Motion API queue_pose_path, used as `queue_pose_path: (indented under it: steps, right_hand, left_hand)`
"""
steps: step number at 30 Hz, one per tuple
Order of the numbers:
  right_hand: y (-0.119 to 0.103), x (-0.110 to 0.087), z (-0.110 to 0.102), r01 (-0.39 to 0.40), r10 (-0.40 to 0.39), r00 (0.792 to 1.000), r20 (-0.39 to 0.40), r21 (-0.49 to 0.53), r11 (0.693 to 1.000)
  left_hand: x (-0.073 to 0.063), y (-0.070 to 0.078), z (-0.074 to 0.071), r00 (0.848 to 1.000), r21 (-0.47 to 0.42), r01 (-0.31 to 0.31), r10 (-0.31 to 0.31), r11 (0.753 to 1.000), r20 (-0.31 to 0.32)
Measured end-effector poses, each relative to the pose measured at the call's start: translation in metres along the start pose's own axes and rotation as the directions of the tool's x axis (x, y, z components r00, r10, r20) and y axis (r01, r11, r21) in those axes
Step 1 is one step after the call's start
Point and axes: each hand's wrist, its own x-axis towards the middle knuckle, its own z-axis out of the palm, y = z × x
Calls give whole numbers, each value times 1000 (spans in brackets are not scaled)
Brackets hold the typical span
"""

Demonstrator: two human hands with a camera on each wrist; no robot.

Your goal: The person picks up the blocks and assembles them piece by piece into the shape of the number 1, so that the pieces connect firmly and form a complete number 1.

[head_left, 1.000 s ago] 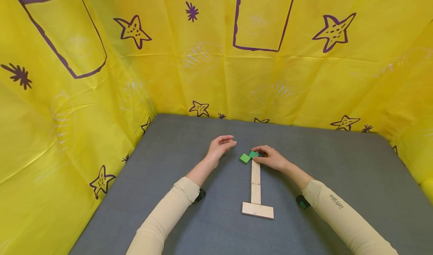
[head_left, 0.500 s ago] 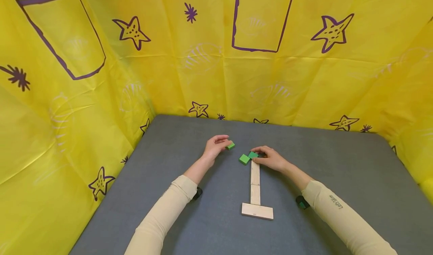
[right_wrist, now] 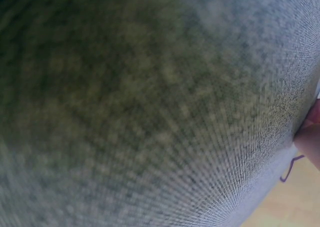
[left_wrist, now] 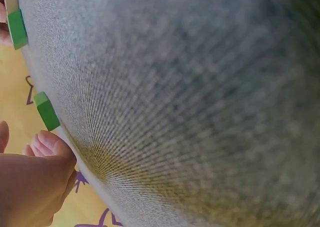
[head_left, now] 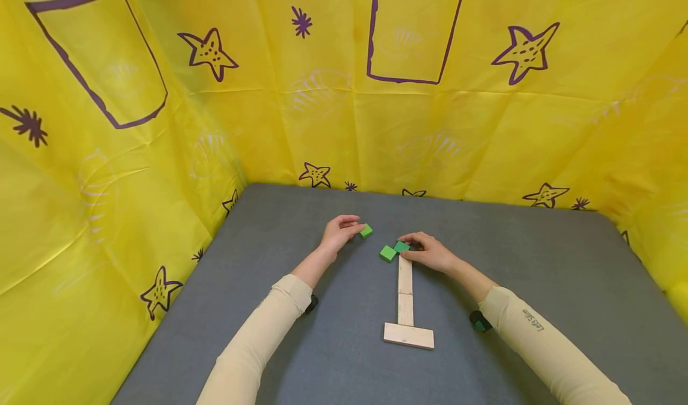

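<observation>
My left hand [head_left: 337, 235] is beside a small bright green block [head_left: 366, 231] at the far left of the group, its thumb tip right at the block's near edge. In the left wrist view that green block [left_wrist: 47, 111] sits just past the fingertips. My right hand [head_left: 430, 252] pinches a darker green block [head_left: 401, 247] between thumb and fingers at the far end of a wooden strip. Touching that block's left corner is another bright green block [head_left: 387, 254]. The strip consists of two planks, the farther plank [head_left: 405, 275] and the nearer plank [head_left: 405, 309].
A wider wooden plank [head_left: 408, 336] lies crosswise at the strip's near end. All of it lies on a dark grey tabletop [head_left: 344, 369]. A yellow curtain [head_left: 258, 124] with purple starfish drawings stands behind and to the left.
The left hand has drawn back leftward, and the bright green block it covered has come into view and now lies flatter. The right hand has stayed at the darker green block.
</observation>
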Motion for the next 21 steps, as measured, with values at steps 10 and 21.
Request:
queue_pose_path:
  steps: [10, 21]
  right_hand:
    - [0, 0, 1, 23, -23, 1000, -7, -11, 1000]
    - [1, 0, 2, 12, -12, 1000, -15, 4, 1000]
  left_hand:
    - [4, 0, 2, 998, 216, -53, 56, 975, -6]
    - [6, -4, 4, 990, 385, -134, 143, 913, 6]
